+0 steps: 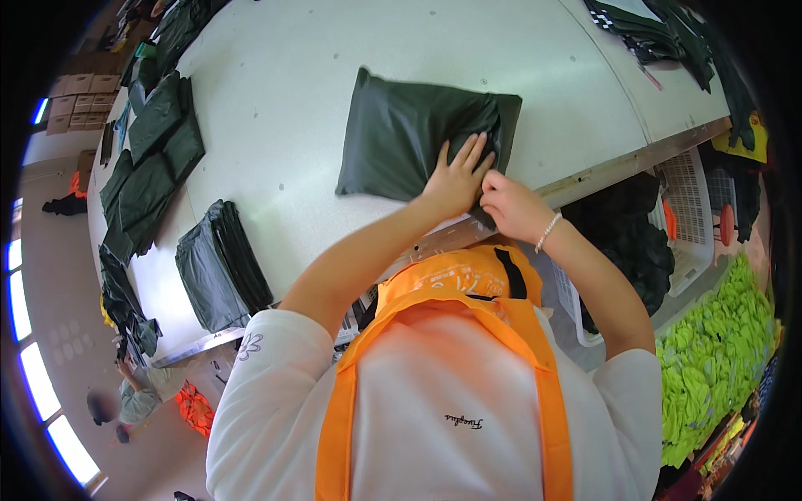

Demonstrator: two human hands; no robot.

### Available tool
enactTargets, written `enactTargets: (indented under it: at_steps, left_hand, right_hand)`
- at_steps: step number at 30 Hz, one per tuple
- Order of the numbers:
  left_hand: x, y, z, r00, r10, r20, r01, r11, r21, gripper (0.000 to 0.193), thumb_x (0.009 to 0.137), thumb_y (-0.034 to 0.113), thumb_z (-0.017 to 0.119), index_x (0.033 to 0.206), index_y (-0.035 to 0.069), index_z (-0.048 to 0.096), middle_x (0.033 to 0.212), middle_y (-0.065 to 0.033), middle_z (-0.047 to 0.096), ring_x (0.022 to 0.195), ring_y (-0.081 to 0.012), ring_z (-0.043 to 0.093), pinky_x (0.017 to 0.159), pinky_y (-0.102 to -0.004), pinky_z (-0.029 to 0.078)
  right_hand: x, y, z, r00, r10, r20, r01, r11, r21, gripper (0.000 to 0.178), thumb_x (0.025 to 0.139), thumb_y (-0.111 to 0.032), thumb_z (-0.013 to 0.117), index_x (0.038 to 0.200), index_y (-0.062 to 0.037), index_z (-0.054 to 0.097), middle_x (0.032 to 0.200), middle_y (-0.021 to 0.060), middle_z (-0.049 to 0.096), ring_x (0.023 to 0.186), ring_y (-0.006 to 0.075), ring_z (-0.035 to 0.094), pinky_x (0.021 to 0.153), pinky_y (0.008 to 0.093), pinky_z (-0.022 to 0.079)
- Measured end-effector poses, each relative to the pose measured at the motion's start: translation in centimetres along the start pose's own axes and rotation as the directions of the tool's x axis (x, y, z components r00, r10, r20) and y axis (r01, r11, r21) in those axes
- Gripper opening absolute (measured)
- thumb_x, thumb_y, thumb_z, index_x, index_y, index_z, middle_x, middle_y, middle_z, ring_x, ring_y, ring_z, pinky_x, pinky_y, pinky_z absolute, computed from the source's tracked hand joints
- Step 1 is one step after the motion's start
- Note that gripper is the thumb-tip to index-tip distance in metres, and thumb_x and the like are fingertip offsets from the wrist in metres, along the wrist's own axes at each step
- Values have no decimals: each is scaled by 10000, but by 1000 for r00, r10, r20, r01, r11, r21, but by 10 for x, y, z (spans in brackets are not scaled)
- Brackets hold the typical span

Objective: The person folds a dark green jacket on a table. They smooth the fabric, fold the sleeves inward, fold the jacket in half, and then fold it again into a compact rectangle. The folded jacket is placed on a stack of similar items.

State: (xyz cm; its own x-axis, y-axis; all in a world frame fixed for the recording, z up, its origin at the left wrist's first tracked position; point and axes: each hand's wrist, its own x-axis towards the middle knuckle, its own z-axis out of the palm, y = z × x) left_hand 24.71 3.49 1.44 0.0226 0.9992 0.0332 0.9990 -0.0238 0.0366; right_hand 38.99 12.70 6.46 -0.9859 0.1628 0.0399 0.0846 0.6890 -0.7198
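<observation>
A plump, squarish dark green packet (397, 134) of smooth, slightly shiny material lies on the pale table in front of me. My left hand (456, 179) rests flat on its right part, fingers spread and pressing into the creased surface. Right beside it, my right hand (511, 204) is closed in a pinch at the packet's near right edge, by the table's front edge. A dark flap of material hangs just below these fingers. What exactly lies between the fingertips is partly hidden.
A stack of folded dark packets (219, 267) lies to the left, with more dark pieces (159, 159) beyond it. Dark garments (660, 33) lie at the far right. Below the table's edge stand a white crate (689, 217) and a bright yellow-green heap (718, 351). Another person (138, 397) is at lower left.
</observation>
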Motion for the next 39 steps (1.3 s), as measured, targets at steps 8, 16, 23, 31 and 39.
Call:
enactTargets:
  at_steps: [8,16,23,31,39]
  left_hand:
    - [-39,-3,-74,968,-151,-202,42,886,-462,552,774,149,619,1287,7,470,1391,-163,410,1300,-335,366,1069,-461,299]
    - [-20,-6,-4,973,-230,-26,226,968,-104,570,837,350,490,1308,31,453,1388,-162,418,1358,-329,265,1112,-510,143]
    - [-56,-83,-49,967,-164,-194,88,932,-351,487,810,244,617,1253,63,526,1404,-123,409,1304,-316,360,1071,-459,289]
    - [-63,-80,-10,979,-200,45,203,976,-81,448,852,306,510,1238,80,540,1475,-98,308,1354,-273,279,1089,-431,259]
    - [-59,-118,-25,908,-404,-108,190,629,-754,463,743,120,575,1197,34,540,1325,-219,457,1221,-367,437,1029,-423,352]
  right_hand:
    - [-1,-14,19,817,177,-548,-253,965,-66,279,771,-80,629,1032,-45,535,994,153,521,900,347,558,721,403,488]
    - [54,13,30,909,203,-363,-320,899,-298,206,871,-147,512,1008,-18,594,796,159,625,758,337,621,670,436,503]
    - [67,0,40,943,191,-271,-293,863,-411,171,861,-142,507,935,-15,596,735,134,630,648,327,624,557,420,501]
    - [108,-38,70,984,137,-114,-177,830,-530,144,821,-87,508,877,-7,613,735,104,640,671,276,645,555,390,507]
    - [110,-24,66,991,29,-131,-92,857,-507,144,854,-76,522,811,45,588,801,175,566,779,322,576,716,407,487]
